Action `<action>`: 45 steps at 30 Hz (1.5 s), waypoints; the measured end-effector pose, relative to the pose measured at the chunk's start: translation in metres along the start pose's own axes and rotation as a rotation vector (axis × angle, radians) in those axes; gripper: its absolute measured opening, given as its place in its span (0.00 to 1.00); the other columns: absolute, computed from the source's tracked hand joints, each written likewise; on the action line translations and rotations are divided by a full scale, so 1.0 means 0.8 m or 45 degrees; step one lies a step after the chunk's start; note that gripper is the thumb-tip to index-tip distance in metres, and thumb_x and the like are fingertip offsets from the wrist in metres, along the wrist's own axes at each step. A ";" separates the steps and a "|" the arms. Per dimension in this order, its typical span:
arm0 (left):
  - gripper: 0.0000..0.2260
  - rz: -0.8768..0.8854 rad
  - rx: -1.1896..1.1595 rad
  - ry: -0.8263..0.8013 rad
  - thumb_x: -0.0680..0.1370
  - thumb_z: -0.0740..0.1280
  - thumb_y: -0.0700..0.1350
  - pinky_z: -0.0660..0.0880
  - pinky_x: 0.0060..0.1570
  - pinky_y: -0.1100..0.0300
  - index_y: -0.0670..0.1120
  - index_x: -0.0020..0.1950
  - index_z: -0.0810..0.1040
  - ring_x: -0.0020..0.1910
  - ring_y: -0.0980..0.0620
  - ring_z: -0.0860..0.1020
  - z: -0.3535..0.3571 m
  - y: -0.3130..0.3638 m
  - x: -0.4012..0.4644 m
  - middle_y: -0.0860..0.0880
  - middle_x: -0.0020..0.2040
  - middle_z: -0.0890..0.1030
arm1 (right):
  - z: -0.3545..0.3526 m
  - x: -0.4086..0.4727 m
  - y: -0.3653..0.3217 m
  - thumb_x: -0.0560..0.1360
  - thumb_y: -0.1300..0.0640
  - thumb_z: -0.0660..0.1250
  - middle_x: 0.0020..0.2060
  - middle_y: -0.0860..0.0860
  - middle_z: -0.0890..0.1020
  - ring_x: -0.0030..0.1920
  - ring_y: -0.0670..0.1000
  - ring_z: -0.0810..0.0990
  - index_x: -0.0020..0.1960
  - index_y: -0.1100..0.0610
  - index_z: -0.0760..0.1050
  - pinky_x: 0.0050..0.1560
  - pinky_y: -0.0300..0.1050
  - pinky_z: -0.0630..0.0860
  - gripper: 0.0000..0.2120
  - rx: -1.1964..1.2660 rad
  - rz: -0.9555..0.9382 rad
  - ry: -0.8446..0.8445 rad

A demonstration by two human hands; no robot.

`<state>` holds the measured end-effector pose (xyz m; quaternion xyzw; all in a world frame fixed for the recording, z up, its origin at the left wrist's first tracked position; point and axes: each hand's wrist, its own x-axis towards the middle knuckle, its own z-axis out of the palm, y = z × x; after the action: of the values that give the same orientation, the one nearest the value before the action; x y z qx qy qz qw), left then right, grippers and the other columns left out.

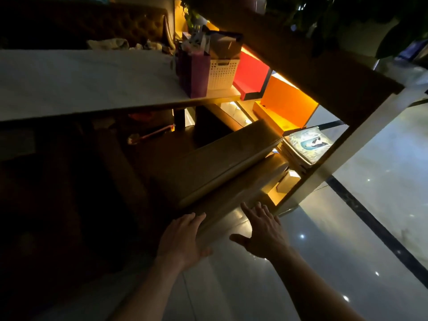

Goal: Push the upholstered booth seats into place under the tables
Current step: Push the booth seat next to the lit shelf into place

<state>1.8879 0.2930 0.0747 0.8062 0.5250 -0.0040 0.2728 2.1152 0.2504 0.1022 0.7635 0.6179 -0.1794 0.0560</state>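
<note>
A tan upholstered booth seat [222, 158] stands in front of me, its back rest running from lower left to upper right, its far part in the dark beneath the white table [69, 82]. My left hand [183, 237] lies flat against the near end of the back rest, fingers spread. Beside it, my right hand [264, 230] is open with fingers apart, just off or barely touching the same end; contact is hard to judge. A second tufted brown booth seat [129, 26] shows beyond the table's far edge.
A purple bag [194, 75] and a white perforated basket [222, 72] stand at the table's right end. A lit shelf unit [324, 163] with red and orange boxes and a magazine stack borders the seat on the right. Glossy tiled floor [347, 251] spreads lower right.
</note>
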 end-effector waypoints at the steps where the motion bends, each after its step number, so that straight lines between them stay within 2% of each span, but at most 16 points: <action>1: 0.43 -0.012 -0.009 0.006 0.72 0.69 0.66 0.56 0.74 0.50 0.60 0.79 0.50 0.77 0.50 0.55 0.006 0.011 0.015 0.53 0.80 0.55 | -0.003 0.016 0.015 0.70 0.26 0.62 0.81 0.56 0.45 0.80 0.60 0.42 0.79 0.42 0.40 0.77 0.61 0.48 0.49 -0.005 -0.016 -0.008; 8: 0.41 -0.257 -0.078 0.073 0.73 0.69 0.64 0.60 0.72 0.50 0.61 0.79 0.50 0.76 0.52 0.55 0.080 0.057 0.109 0.55 0.79 0.56 | 0.009 0.174 0.121 0.69 0.27 0.64 0.80 0.58 0.45 0.79 0.61 0.43 0.79 0.43 0.39 0.78 0.62 0.50 0.51 -0.126 -0.241 -0.074; 13: 0.41 -0.570 -0.024 0.115 0.75 0.67 0.64 0.53 0.74 0.49 0.61 0.79 0.45 0.78 0.51 0.48 0.143 0.057 0.168 0.56 0.81 0.48 | 0.061 0.307 0.162 0.67 0.29 0.69 0.80 0.58 0.41 0.79 0.61 0.40 0.79 0.42 0.36 0.78 0.63 0.51 0.55 -0.203 -0.496 -0.183; 17: 0.43 -0.524 0.050 0.233 0.74 0.67 0.64 0.57 0.74 0.48 0.62 0.79 0.43 0.77 0.50 0.51 0.133 0.055 0.180 0.56 0.79 0.50 | 0.049 0.328 0.174 0.65 0.28 0.69 0.79 0.56 0.34 0.77 0.60 0.33 0.77 0.41 0.31 0.77 0.65 0.47 0.59 -0.219 -0.549 -0.091; 20: 0.41 -0.551 0.106 0.345 0.74 0.67 0.65 0.58 0.74 0.47 0.60 0.79 0.46 0.75 0.51 0.55 0.135 0.054 0.192 0.57 0.78 0.54 | 0.064 0.327 0.174 0.63 0.24 0.67 0.79 0.58 0.36 0.78 0.62 0.33 0.78 0.43 0.31 0.77 0.68 0.44 0.61 -0.195 -0.543 0.025; 23: 0.39 -0.613 0.114 0.400 0.74 0.66 0.65 0.59 0.73 0.48 0.59 0.79 0.50 0.74 0.51 0.56 0.148 0.048 0.192 0.57 0.76 0.57 | 0.085 0.321 0.173 0.63 0.23 0.66 0.80 0.60 0.45 0.79 0.64 0.40 0.80 0.46 0.40 0.76 0.70 0.46 0.59 -0.185 -0.539 0.144; 31: 0.37 -0.590 0.146 0.428 0.75 0.68 0.63 0.61 0.72 0.48 0.59 0.79 0.54 0.73 0.50 0.58 0.153 0.042 0.176 0.56 0.74 0.62 | 0.091 0.299 0.167 0.64 0.21 0.60 0.79 0.63 0.52 0.79 0.66 0.47 0.81 0.49 0.46 0.74 0.71 0.53 0.56 -0.231 -0.519 0.162; 38: 0.37 -0.570 0.067 0.400 0.74 0.70 0.60 0.63 0.72 0.46 0.60 0.78 0.56 0.74 0.49 0.56 0.166 0.015 0.095 0.57 0.74 0.62 | 0.129 0.205 0.140 0.67 0.20 0.55 0.78 0.66 0.54 0.78 0.67 0.51 0.81 0.51 0.47 0.74 0.69 0.55 0.54 -0.261 -0.467 0.200; 42: 0.38 -0.505 0.068 0.375 0.74 0.69 0.62 0.56 0.74 0.48 0.62 0.79 0.52 0.74 0.50 0.52 0.170 -0.002 0.039 0.59 0.76 0.59 | 0.151 0.148 0.125 0.67 0.20 0.52 0.77 0.67 0.56 0.77 0.68 0.55 0.81 0.53 0.49 0.71 0.70 0.60 0.53 -0.292 -0.433 0.192; 45: 0.41 -0.446 0.140 0.346 0.71 0.68 0.67 0.51 0.76 0.46 0.61 0.79 0.52 0.75 0.51 0.57 0.177 -0.015 0.002 0.58 0.76 0.62 | 0.161 0.112 0.117 0.69 0.20 0.50 0.76 0.67 0.60 0.75 0.69 0.60 0.80 0.53 0.52 0.68 0.70 0.64 0.51 -0.277 -0.431 0.168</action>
<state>1.9185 0.2351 -0.0515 0.7097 0.6877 0.0287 0.1503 2.1942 0.2720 -0.0613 0.6484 0.7553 -0.0683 0.0666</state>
